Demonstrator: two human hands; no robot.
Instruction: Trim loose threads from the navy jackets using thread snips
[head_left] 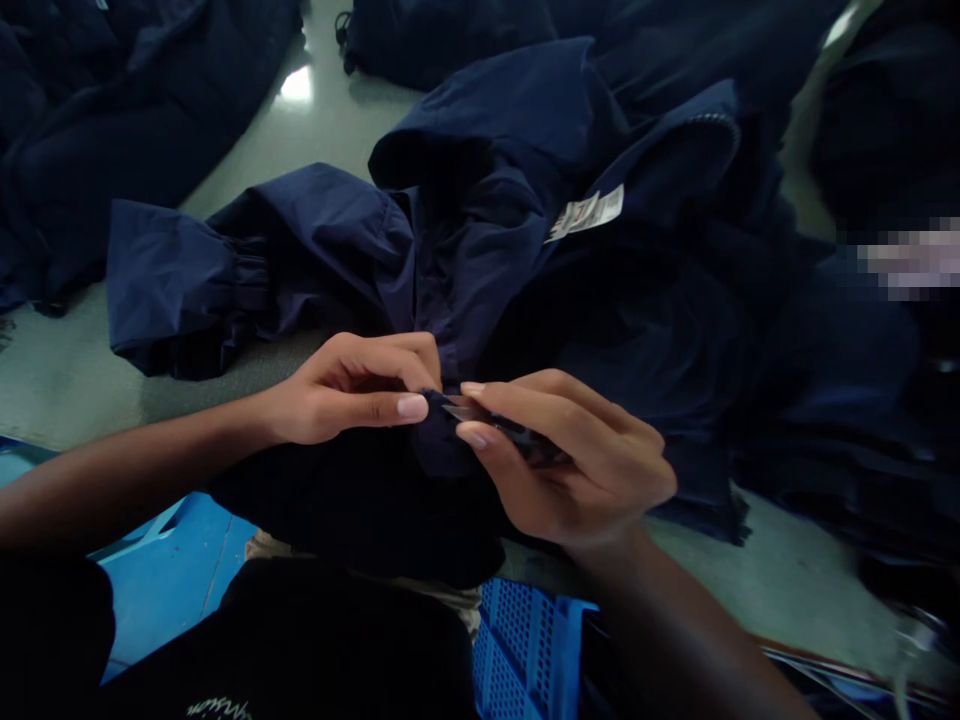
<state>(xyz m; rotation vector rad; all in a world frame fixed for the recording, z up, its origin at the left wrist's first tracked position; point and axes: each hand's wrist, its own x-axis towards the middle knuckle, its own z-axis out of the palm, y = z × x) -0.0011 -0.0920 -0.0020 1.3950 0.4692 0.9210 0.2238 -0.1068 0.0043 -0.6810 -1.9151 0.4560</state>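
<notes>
Your left hand pinches the navy jacket firmly, your right hand grips small snips; a slip could nick the cloth.

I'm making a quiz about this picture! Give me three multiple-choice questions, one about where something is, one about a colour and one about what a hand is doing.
1. Where is the white label?
A. On the floor
B. On the navy jacket
C. On a bare arm

2. What colour is the plastic crate?
A. Red
B. Blue
C. Yellow

3. What is the left hand doing?
A. Pinching navy fabric
B. Lying flat and open
C. Gripping the crate

Answers:
1. B, the label sits on the jacket above the hands.
2. B, its holey sides show blue.
3. A, its thumb and fingers press the cloth together, close to the small snips in the right hand.
</notes>
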